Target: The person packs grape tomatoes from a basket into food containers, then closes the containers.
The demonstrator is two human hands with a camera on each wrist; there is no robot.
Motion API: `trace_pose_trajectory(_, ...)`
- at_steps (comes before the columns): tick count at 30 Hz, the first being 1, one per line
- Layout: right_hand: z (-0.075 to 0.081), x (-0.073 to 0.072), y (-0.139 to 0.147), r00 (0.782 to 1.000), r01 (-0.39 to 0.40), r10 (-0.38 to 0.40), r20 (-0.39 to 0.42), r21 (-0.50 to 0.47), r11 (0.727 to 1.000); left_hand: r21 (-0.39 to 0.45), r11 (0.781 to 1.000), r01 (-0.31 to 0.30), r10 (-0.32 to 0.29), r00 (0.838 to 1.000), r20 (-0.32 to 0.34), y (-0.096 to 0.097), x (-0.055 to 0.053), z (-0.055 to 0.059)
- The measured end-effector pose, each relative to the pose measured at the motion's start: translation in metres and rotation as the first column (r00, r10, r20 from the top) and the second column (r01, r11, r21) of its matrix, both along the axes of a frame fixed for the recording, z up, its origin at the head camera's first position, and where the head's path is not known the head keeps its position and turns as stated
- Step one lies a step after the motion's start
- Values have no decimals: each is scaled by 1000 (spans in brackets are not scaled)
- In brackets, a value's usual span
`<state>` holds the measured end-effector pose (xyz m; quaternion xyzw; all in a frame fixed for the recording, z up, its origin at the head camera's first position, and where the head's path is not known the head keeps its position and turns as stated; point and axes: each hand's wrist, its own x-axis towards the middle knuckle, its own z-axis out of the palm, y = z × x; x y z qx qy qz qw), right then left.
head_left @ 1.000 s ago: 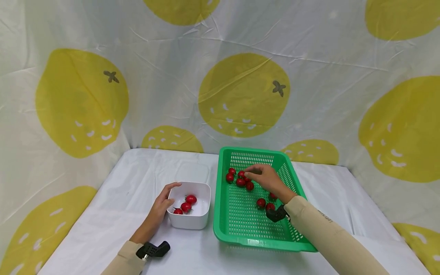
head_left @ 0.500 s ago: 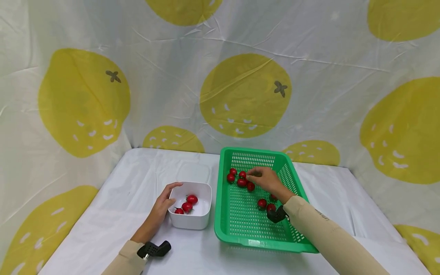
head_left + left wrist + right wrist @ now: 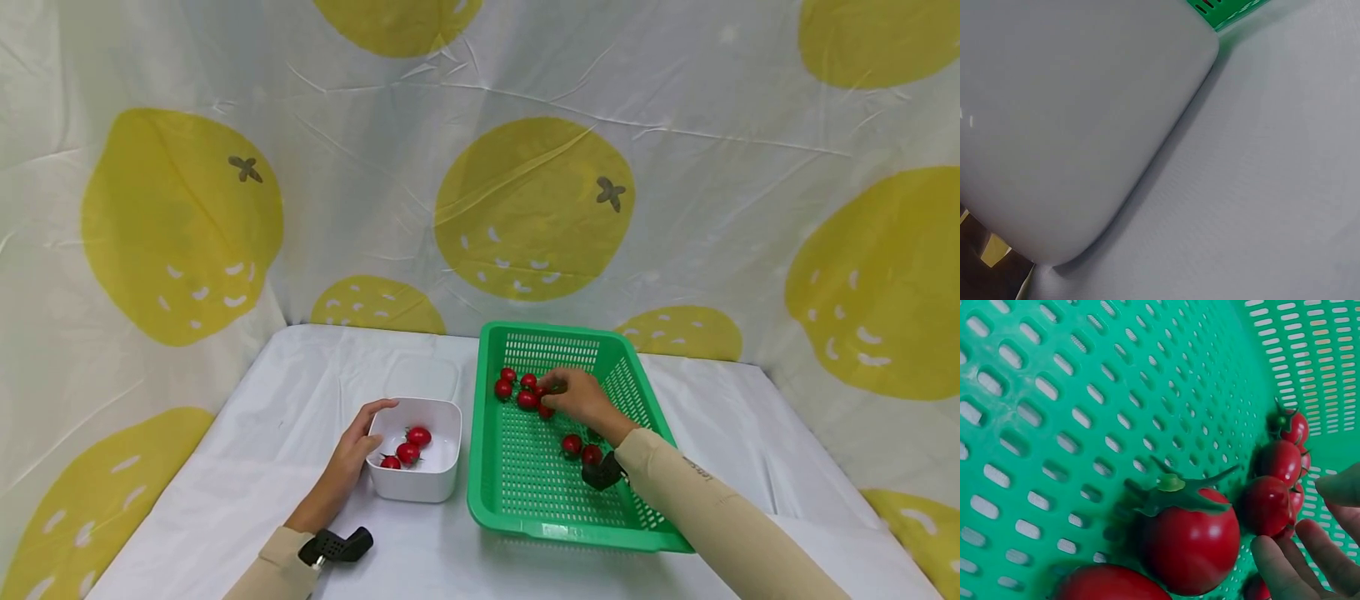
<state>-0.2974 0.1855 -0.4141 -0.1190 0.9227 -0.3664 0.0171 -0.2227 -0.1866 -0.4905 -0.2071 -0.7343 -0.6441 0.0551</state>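
Observation:
My left hand (image 3: 351,446) grips the left side of a white square container (image 3: 440,483), thumb over the rim. Several cherry tomatoes (image 3: 408,452) with green stems lie inside it. The container's smooth wall (image 3: 1085,125) fills much of the left wrist view, and the left fingers are not visible there. Over a green basket (image 3: 525,527), my right hand (image 3: 585,398) reaches down to a cluster of cherry tomatoes (image 3: 527,401). In the right wrist view, the right fingers (image 3: 1279,569) touch or nearly touch the cluster's tomatoes (image 3: 1266,506), with the thumb apart and nothing visible between.
More cherry tomatoes (image 3: 572,445) lie in the basket beneath the right wrist; one tomato (image 3: 1191,544) looms close in the right wrist view. Behind the container rests a translucent flat lid (image 3: 423,377). White cloth (image 3: 300,400) covers the table, and a lemon-print curtain (image 3: 360,200) stands behind.
My right hand has shifted slightly down and toward me, from the cluster's back tomatoes to its right front one. The left hand and the container have stayed put.

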Motion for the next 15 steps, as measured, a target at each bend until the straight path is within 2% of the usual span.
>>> trace_pose_trajectory(15,-6,-1,-2,1000,-18,17,11,44,999,6,1000,2,-2,1000,-5,0,0,0)
